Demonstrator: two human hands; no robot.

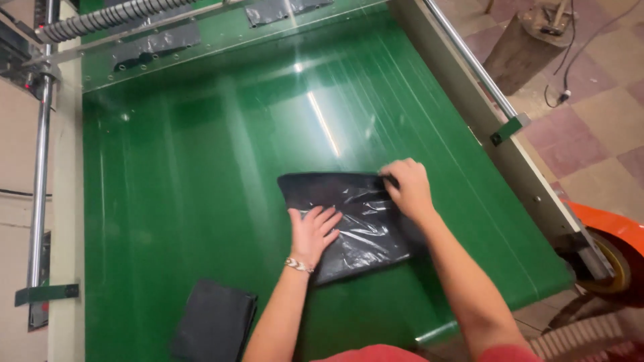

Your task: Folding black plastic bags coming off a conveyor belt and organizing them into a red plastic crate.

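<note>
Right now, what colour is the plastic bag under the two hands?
Black and glossy; the bag lies on the green belt, clearest in the head view.

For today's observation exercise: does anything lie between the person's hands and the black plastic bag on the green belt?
Nothing visible does. The left hand lies flat on the black plastic bag, and the right hand grips its far right corner.

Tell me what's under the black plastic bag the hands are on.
The black plastic bag lies flat on the green belt, under the left hand and right hand. Anything beneath it is covered.
</note>
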